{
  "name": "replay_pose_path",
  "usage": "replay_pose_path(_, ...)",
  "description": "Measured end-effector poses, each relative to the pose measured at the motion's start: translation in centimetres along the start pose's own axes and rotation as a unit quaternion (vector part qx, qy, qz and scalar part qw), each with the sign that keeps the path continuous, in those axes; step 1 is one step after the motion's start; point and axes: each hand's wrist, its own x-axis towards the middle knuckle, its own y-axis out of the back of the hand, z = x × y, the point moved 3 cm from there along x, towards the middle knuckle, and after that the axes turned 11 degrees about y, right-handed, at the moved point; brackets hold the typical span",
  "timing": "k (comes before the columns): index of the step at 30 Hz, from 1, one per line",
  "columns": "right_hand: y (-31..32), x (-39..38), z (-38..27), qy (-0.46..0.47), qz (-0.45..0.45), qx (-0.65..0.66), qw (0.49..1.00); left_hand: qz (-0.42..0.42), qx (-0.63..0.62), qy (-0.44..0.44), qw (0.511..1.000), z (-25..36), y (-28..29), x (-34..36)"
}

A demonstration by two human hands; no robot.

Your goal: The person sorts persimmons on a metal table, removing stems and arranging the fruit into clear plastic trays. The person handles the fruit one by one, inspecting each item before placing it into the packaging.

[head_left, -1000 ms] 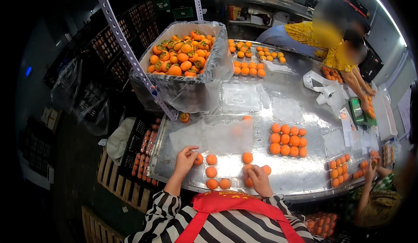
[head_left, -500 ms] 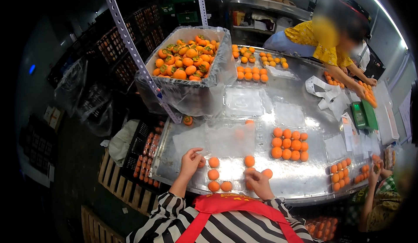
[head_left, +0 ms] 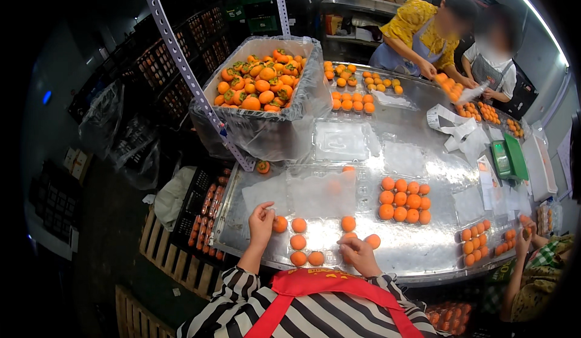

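Note:
My left hand [head_left: 261, 224] hovers with fingers apart beside a loose persimmon [head_left: 279, 223] on the metal table. Right of it, several smooth orange persimmons [head_left: 298, 242] stand in a clear plastic tray [head_left: 325, 232], along its left side and near edge. My right hand [head_left: 359, 255], loosely curled with thumb and forefinger parted, is over the tray's right side. Another persimmon [head_left: 348, 223] sits just beyond those fingers, and one more persimmon [head_left: 372, 241] lies against the hand's right. The palm and whatever is under it are hidden. A translucent sheet [head_left: 321, 193] covers the area behind the tray.
A plastic-lined bin [head_left: 266, 123] heaped with persimmons stands at the far left, behind a perforated metal post [head_left: 187, 72]. A filled tray [head_left: 404, 200] lies to the right. Farther right are a green scale [head_left: 508, 159] and a nearby person's hand [head_left: 526, 228]. Co-workers stand across the table.
My left hand has shifted slightly up and left, away from the loose persimmon. My right hand is nearly still. Across the table, the yellow-sleeved person has straightened and lifted a tray of persimmons.

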Motion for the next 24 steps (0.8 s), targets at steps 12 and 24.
replay_pose_path(12,0.2,0.2,-0.1,0.023,-0.013,-0.052,0.998,0.206,0.201,-0.099,0.953,-2.5,6.5,0.4)
replay_pose_path(24,0.0,0.2,0.2,0.002,-0.025,-0.06,0.998,0.235,0.44,-0.112,0.86,-6.3,9.5,-3.2)
